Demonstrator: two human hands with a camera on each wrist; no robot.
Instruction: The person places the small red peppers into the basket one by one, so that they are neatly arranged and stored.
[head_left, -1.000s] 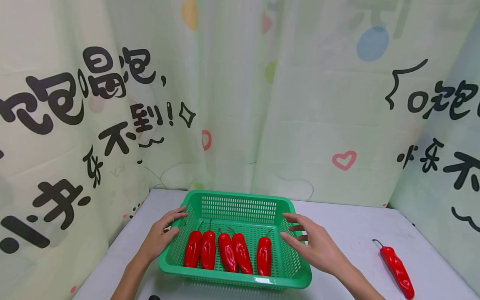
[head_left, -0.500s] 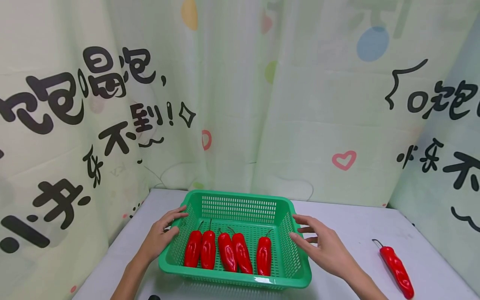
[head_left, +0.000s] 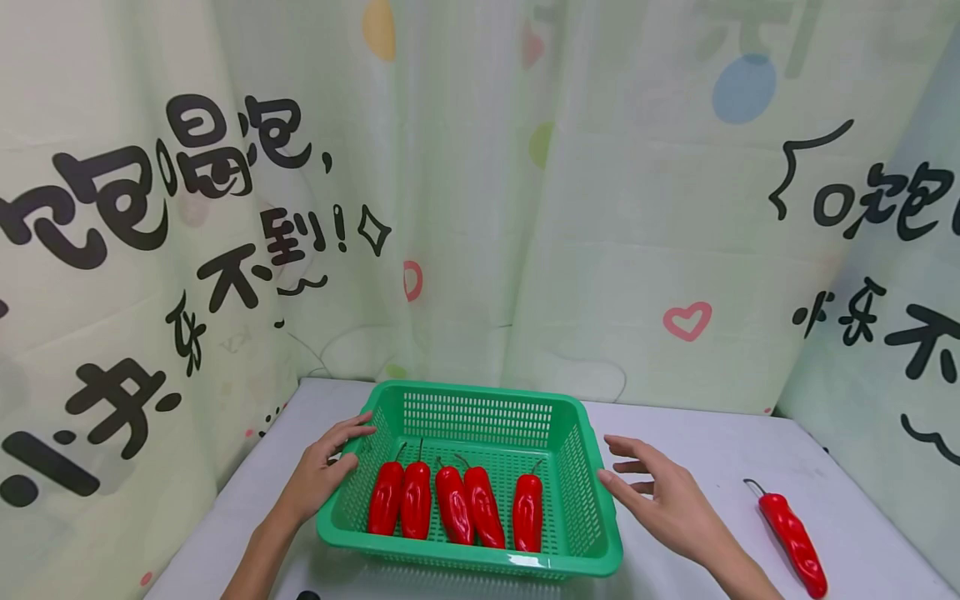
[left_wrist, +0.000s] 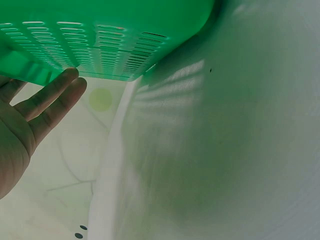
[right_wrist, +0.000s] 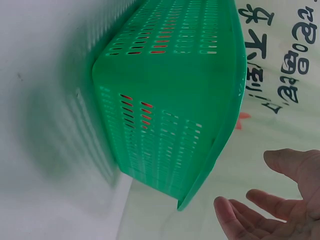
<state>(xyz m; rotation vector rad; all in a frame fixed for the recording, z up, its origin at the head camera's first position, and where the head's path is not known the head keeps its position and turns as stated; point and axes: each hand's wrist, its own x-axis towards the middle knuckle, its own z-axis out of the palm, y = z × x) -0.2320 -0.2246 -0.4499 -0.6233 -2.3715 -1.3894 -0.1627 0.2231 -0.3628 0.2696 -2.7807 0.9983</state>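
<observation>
A green plastic basket [head_left: 480, 392] holds several glossy red chili peppers [head_left: 453, 505]. My left hand [head_left: 321, 471] is at the basket's left side, thumb and fingertips at the rim. In the left wrist view, the fingers [left_wrist: 59, 107] look fairly straight beside the slotted wall; whether they press on it I cannot tell. My right hand [head_left: 663, 500] is off the right rim with its fingers loosely spread. In the right wrist view, a gap shows between that hand [right_wrist: 280, 205] and the basket [right_wrist: 165, 75], and it holds nothing.
One more red chili pepper [head_left: 793, 542] lies on the white table [head_left: 697, 467], right of my right hand. A pale printed curtain [head_left: 480, 208] surrounds the table at the back and both sides. A small black object [head_left: 307, 595] shows at the bottom edge.
My right hand has moved right, from over the basket's right rim to outside it. The left hand, the basket and the peppers look the same.
</observation>
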